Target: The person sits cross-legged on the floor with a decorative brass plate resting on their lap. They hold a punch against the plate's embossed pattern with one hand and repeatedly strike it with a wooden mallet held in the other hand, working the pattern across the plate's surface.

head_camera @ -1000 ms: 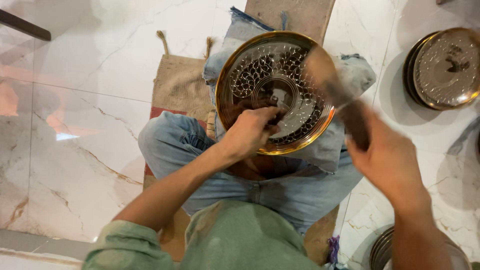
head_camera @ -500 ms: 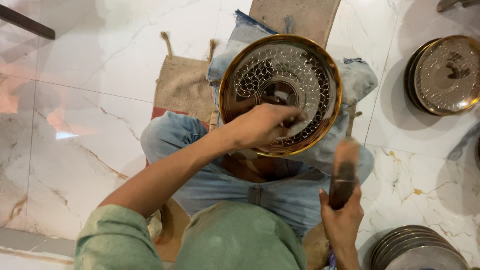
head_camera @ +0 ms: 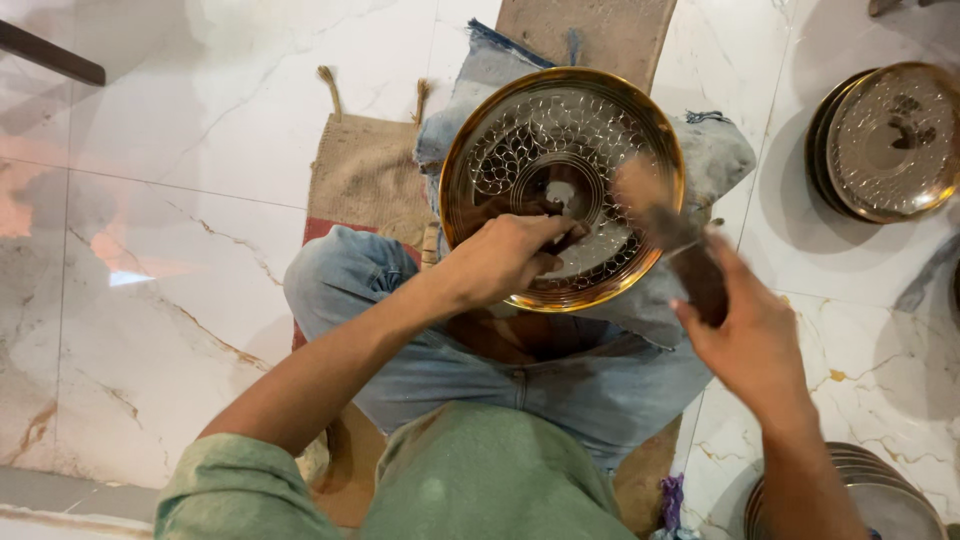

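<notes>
Brass plate (head_camera: 560, 185) is pressed under the left hand (head_camera: 505, 262); a blurred mallet (head_camera: 675, 245) is gripped by the right hand (head_camera: 745, 335) just beside it.

The wooden mallet (head_camera: 668, 240) in the right hand (head_camera: 745, 340) is showing only as a blur, so its head shape is not readable. The left hand (head_camera: 505, 262) is covering the lower part of the brass plate (head_camera: 562, 185); whatever its fingertips are pinching, possibly a small punch, is lying hidden. The stack of plates (head_camera: 880, 500) at lower right is running off the bottom edge. The dark bar (head_camera: 50, 55) at upper left is being cut by the edge.
</notes>
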